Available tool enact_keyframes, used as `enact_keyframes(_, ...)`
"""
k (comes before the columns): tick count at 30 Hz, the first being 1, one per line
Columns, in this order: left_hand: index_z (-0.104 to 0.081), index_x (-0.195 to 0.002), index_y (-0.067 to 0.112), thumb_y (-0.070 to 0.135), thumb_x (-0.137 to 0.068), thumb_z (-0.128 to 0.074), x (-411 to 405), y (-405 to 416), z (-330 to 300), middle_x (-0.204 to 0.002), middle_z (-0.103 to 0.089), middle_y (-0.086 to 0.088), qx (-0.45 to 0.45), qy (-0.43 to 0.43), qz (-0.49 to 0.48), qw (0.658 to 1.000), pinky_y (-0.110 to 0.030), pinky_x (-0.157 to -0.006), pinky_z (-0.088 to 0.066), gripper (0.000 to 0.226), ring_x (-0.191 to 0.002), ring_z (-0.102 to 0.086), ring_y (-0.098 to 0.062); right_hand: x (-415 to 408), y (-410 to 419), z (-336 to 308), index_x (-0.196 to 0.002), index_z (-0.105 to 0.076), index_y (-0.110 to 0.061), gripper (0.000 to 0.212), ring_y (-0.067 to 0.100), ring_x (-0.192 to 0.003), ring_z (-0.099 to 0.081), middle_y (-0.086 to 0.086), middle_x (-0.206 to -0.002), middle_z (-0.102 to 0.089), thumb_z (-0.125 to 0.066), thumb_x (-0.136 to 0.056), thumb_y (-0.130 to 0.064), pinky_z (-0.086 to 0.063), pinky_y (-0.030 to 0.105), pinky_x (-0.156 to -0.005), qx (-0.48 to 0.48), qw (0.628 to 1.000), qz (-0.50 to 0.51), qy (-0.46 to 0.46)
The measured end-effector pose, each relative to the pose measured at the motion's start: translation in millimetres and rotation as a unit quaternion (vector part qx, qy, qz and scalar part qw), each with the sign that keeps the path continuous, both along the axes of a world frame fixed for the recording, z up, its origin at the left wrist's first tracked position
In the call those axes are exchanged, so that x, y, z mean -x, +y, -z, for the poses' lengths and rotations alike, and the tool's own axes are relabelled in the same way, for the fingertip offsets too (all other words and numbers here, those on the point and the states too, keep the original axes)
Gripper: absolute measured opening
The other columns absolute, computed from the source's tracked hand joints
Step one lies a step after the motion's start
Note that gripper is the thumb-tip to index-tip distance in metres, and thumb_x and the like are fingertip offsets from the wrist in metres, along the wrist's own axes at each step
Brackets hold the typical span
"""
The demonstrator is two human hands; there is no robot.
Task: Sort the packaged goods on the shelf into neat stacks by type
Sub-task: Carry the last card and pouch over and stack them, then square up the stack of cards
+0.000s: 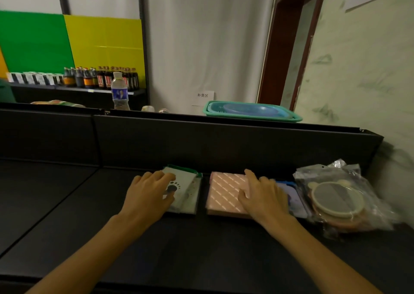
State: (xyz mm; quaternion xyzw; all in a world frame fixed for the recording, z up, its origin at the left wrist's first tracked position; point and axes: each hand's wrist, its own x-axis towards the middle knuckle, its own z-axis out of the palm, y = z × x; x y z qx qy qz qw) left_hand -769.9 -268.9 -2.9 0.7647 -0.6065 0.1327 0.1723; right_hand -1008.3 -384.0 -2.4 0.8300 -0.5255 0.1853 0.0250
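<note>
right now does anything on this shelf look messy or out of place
Yes: the clear bags of round mirrors at the right end lie crumpled and askew, overlapping the blue pack, unlike the squared green pack and pink pack.

Both arms extended forward; left hand [149, 192] and right hand [264, 195] palm-down, fingers relaxed.

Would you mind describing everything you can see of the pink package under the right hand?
The pink package is a flat, squarish pack with a pattern of pale diagonal dashes. It lies flat on the black shelf, near the back wall. A brownish edge shows beneath its front, perhaps another pack below. The right hand rests on its right part, fingers spread. A green-and-white package lies apart to its left; a blue package lies at its right.
</note>
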Motion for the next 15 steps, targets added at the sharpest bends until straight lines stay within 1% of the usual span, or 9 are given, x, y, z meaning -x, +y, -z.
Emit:
enact_keyframes(3,-0.035,-0.139,0.033,0.044,-0.092,-0.049,-3,7,4,-0.141,-0.042,0.006,-0.016,-0.003,-0.010,1.000,-0.031,-0.105,-0.030,0.050,-0.125,-0.042,-0.014,4,2,-3,-0.146,-0.024,-0.023,0.061,0.022,-0.114,-0.048,0.007,-0.129,-0.049,-0.043,-0.093,-0.047,-0.043,0.033,-0.091,0.036,0.999,-0.020,0.025)
enact_keyframes(6,-0.035,-0.139,0.033,0.041,-0.092,-0.049,-9,15,6,-0.141,-0.043,0.006,-0.031,-0.004,-0.021,0.999,-0.031,-0.104,-0.031,0.050,-0.125,-0.042,-0.015,2,0,-3,-0.145,-0.029,-0.022,0.061,0.022,-0.113,-0.049,0.007,-0.128,-0.051,-0.045,-0.092,-0.048,-0.043,0.034,-0.090,0.057,0.997,-0.042,0.019)
enact_keyframes(9,-0.036,-0.138,0.033,0.041,-0.092,-0.049,-22,23,7,-0.140,-0.044,0.007,-0.044,-0.010,-0.034,0.998,-0.031,-0.103,-0.032,0.049,-0.124,-0.043,-0.014,-8,1,-3,-0.144,-0.029,-0.023,0.059,0.021,-0.114,-0.049,0.005,-0.129,-0.051,-0.043,-0.093,-0.048,-0.043,0.034,-0.093,0.065,0.996,-0.056,0.014)
enact_keyframes(13,-0.042,-0.135,0.030,0.040,-0.091,-0.052,-46,37,16,-0.134,-0.050,0.005,-0.034,0.008,-0.040,0.999,-0.031,-0.099,-0.035,0.046,-0.118,-0.048,-0.015,-31,13,-3,-0.143,-0.032,-0.024,0.057,0.021,-0.113,-0.049,0.004,-0.129,-0.051,-0.044,-0.093,-0.048,-0.043,0.034,-0.093,0.071,0.993,-0.091,-0.016)
enact_keyframes(15,-0.044,-0.133,0.030,0.041,-0.091,-0.052,-55,40,20,-0.132,-0.051,0.005,-0.035,0.028,-0.040,0.998,-0.031,-0.097,-0.036,0.044,-0.115,-0.050,-0.014,-44,23,-2,-0.141,-0.033,-0.024,0.055,0.019,-0.114,-0.049,0.003,-0.129,-0.052,-0.047,-0.092,-0.046,-0.042,0.032,-0.094,0.055,0.990,-0.120,-0.054)
